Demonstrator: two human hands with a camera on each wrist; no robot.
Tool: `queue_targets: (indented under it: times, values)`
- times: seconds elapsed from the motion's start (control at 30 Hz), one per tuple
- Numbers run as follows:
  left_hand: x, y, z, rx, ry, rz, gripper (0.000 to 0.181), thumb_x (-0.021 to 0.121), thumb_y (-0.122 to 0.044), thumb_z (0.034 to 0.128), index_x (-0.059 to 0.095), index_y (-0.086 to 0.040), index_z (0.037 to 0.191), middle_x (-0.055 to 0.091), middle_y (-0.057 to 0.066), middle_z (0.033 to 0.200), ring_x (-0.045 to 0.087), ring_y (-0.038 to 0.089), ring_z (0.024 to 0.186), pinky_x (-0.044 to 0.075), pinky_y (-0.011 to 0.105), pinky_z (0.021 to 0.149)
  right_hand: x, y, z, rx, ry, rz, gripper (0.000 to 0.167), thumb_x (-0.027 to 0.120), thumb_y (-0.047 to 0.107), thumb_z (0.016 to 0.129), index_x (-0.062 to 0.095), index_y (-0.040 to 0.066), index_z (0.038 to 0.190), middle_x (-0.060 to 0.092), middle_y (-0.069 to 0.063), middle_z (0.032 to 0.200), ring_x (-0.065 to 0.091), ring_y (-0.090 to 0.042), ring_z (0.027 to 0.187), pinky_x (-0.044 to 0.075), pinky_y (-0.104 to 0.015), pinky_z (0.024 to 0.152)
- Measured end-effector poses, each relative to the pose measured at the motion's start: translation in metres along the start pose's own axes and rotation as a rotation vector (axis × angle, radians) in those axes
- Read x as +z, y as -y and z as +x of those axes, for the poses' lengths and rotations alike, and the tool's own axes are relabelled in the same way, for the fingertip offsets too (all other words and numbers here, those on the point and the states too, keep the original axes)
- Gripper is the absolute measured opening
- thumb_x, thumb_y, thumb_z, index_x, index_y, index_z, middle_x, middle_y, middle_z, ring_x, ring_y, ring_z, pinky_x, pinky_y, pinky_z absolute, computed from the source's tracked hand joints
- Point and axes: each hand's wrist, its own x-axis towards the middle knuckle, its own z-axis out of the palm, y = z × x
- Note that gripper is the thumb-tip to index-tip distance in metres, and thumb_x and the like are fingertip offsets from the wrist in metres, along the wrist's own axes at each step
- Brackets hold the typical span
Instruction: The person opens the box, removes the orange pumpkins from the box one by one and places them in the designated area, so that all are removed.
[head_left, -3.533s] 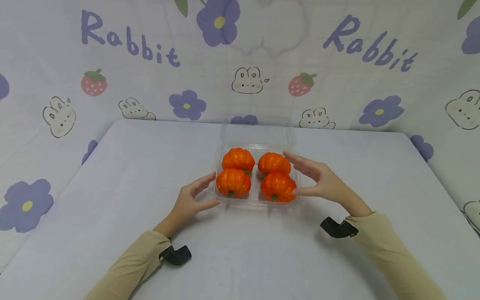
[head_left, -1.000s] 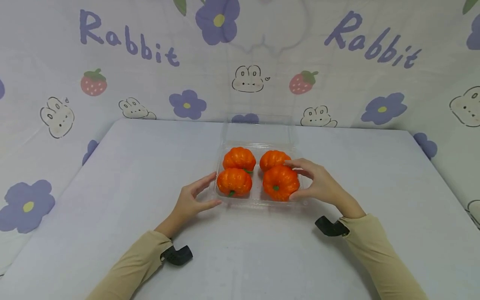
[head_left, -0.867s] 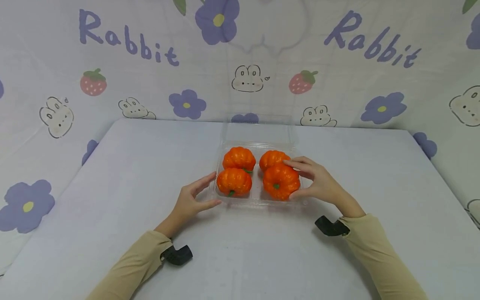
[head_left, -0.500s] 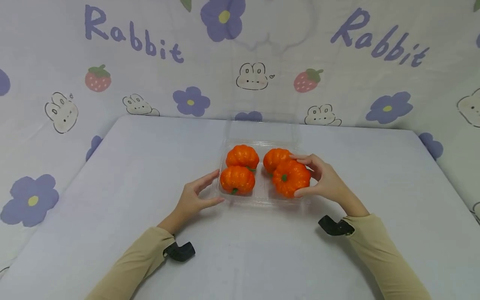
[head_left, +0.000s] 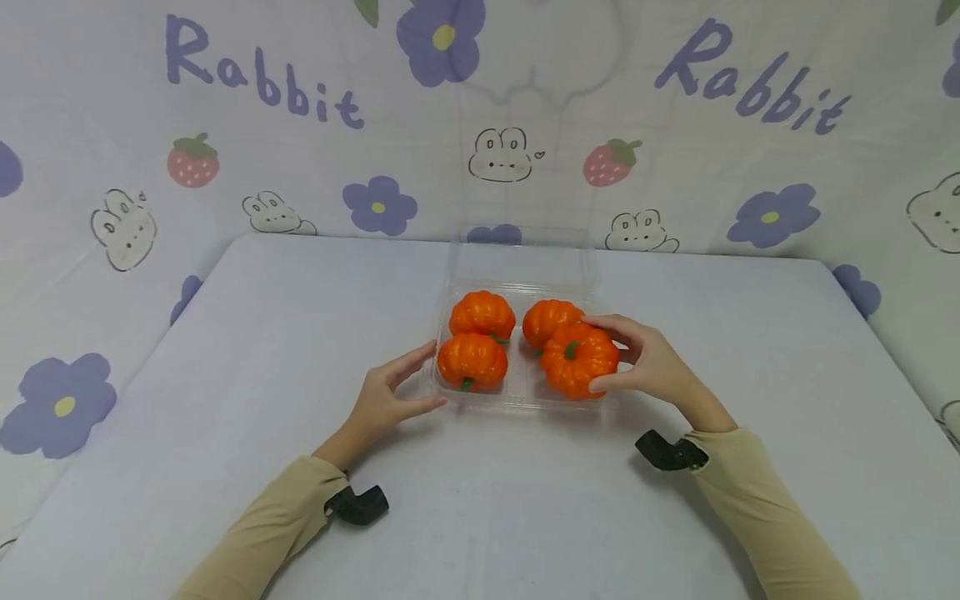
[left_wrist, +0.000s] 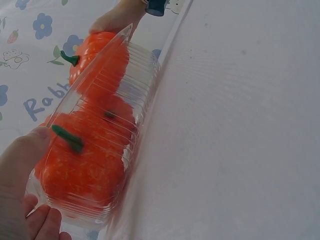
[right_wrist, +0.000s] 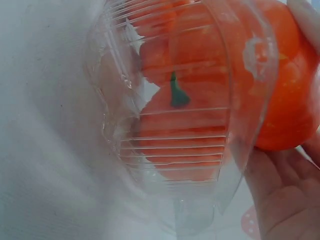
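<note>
My right hand [head_left: 648,362] holds the front right toy pumpkin [head_left: 579,361], with the thumb in front and the fingers behind. This pumpkin is tilted, its green stem turned up, and it reaches the right rim of a clear plastic clamshell box [head_left: 517,392]. In the right wrist view, the held pumpkin [right_wrist: 287,100] stands partly above the box wall. My left hand [head_left: 386,400] grips the box's left side, thumb at the front corner. Inside the box sit three more orange pumpkins: front left [head_left: 472,362], back left [head_left: 482,315] and back right [head_left: 551,322], the last partly covered by the held one.
The box's clear lid [head_left: 521,258] stands open at the back. Under everything is a white-covered table [head_left: 300,333], with a white cloth [head_left: 300,167] printed with rabbits, flowers and strawberries behind it. Dark wrist-worn pieces [head_left: 671,451] stick out from both sleeves.
My right hand has gone from beside the box to gripping the front right pumpkin. That pumpkin has tilted up and shifted slightly right. My left hand has stayed at the box's left side.
</note>
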Motion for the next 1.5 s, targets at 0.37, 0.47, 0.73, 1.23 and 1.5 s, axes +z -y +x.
queue_targets:
  times: [0.37,0.47,0.73,1.23,1.5]
  values:
    - [0.0,0.0,0.0,0.002,0.004,-0.007,0.063,0.071,0.017,0.0638,0.043,0.019,0.12,0.043,0.03,0.124,0.042,0.038,0.115,0.033,0.044,0.096,0.0,0.011,0.0,-0.044,-0.049,0.01,0.067,0.075,-0.017,0.058,0.048,-0.014,0.119,0.055,-0.014,0.117,0.056,-0.011,0.098,0.045,-0.023,0.084]
    - [0.0,-0.001,-0.001,0.004,-0.002,-0.004,0.063,0.071,0.017,0.0635,0.043,0.019,0.12,0.043,0.03,0.124,0.042,0.038,0.115,0.033,0.045,0.095,-0.002,0.004,0.0,-0.064,-0.054,0.02,0.068,0.076,-0.016,0.058,0.049,-0.011,0.12,0.055,-0.012,0.118,0.055,-0.013,0.101,0.044,-0.023,0.085]
    - [0.0,-0.001,-0.002,-0.001,-0.003,-0.002,0.063,0.071,0.017,0.0631,0.043,0.019,0.119,0.044,0.03,0.123,0.042,0.038,0.115,0.033,0.043,0.096,-0.004,0.003,-0.002,-0.04,-0.11,0.023,0.061,0.076,-0.011,0.063,0.051,-0.009,0.119,0.059,-0.003,0.112,0.057,-0.013,0.096,0.046,-0.023,0.083]
    - [0.0,-0.002,-0.001,0.017,-0.004,0.016,0.063,0.072,0.017,0.062,0.044,0.02,0.118,0.044,0.031,0.122,0.041,0.039,0.115,0.034,0.042,0.096,-0.018,0.001,-0.006,0.061,-0.056,0.063,0.056,0.071,-0.008,0.07,0.043,-0.011,0.119,0.054,0.0,0.109,0.052,-0.013,0.095,0.05,-0.024,0.075]
    - [0.0,-0.002,0.0,0.033,-0.001,0.005,0.063,0.071,0.019,0.0616,0.043,0.021,0.118,0.043,0.033,0.122,0.04,0.041,0.114,0.033,0.045,0.095,-0.023,-0.001,-0.008,0.088,-0.077,0.069,0.057,0.071,-0.008,0.07,0.042,-0.01,0.12,0.051,-0.004,0.111,0.051,-0.015,0.096,0.05,-0.025,0.075]
